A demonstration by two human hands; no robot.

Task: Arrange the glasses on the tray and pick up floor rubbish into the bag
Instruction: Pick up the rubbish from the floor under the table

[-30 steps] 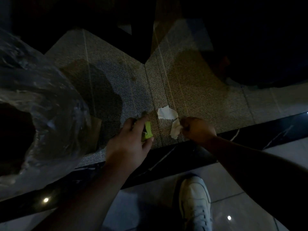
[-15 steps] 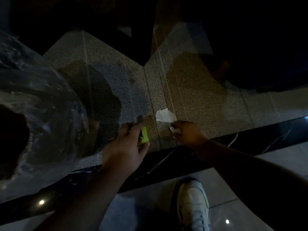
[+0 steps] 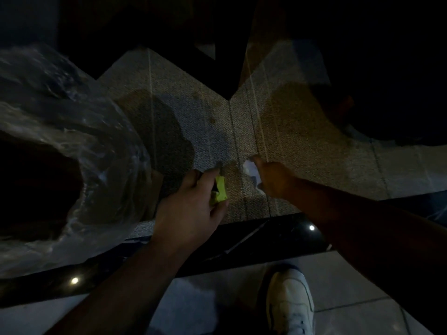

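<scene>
The scene is dim. My left hand is closed around a small yellow-green scrap just above the grey carpet. To its right, my right hand lies over white paper scraps on the carpet, fingers curled on them; most of the paper is hidden under the hand. A large clear plastic bag with a dark open mouth sits at the left, beside my left hand. No glasses or tray are in view.
A black glossy strip borders the carpet's near edge, with pale floor tiles below it. My white shoe stands on the tiles. Dark furniture legs and a dark round shape rise at the back.
My right hand, holding one white scrap, has reached forward and covered the second white scrap on the carpet. My left hand with the yellow-green scrap has stayed nearly still.
</scene>
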